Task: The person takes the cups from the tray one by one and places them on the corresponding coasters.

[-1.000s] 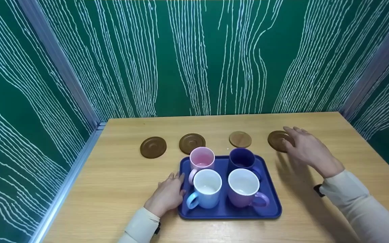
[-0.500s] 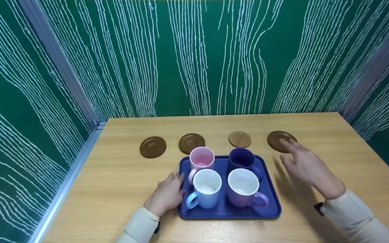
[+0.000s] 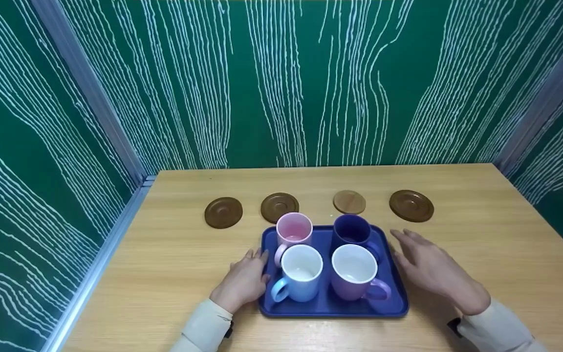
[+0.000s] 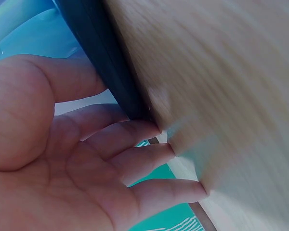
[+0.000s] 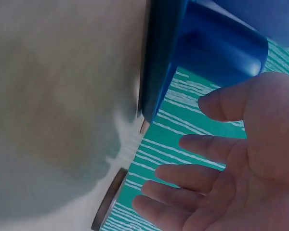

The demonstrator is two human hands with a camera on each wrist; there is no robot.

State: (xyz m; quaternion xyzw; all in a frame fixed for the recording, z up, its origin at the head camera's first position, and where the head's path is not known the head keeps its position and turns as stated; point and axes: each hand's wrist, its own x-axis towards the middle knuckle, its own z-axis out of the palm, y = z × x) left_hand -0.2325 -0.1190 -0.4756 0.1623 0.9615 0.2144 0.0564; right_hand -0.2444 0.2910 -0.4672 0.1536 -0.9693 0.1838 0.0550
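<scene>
A blue tray [image 3: 320, 309] bears a pink mug [image 3: 281, 237], a dark blue mug [image 3: 340, 239], a light blue mug [image 3: 302, 288] and a purple mug [image 3: 347, 288]. My left hand [image 3: 243, 281] lies at the tray's left edge; in the left wrist view the thumb touches its side and the fingertips [image 4: 151, 129] reach the table, fingers extended. My right hand [image 3: 430, 269] hovers beside the tray's right edge with fingers spread and nothing held. In the right wrist view a gap shows between the fingers and the tray wall [image 5: 164, 53].
Behind the tray, a row of coasters lies on the wooden table [image 3: 174, 254]: dark brown ones at left [image 3: 223, 213], next to it [image 3: 279, 205] and at right [image 3: 411, 205], plus a lighter wooden one [image 3: 349, 202]. Green white-lined panels [image 3: 281, 98] stand around the back and sides.
My right hand has drawn back from the rightmost dark coaster toward the tray's right edge, leaving that coaster in place. My left hand, the tray and the mugs have stayed put.
</scene>
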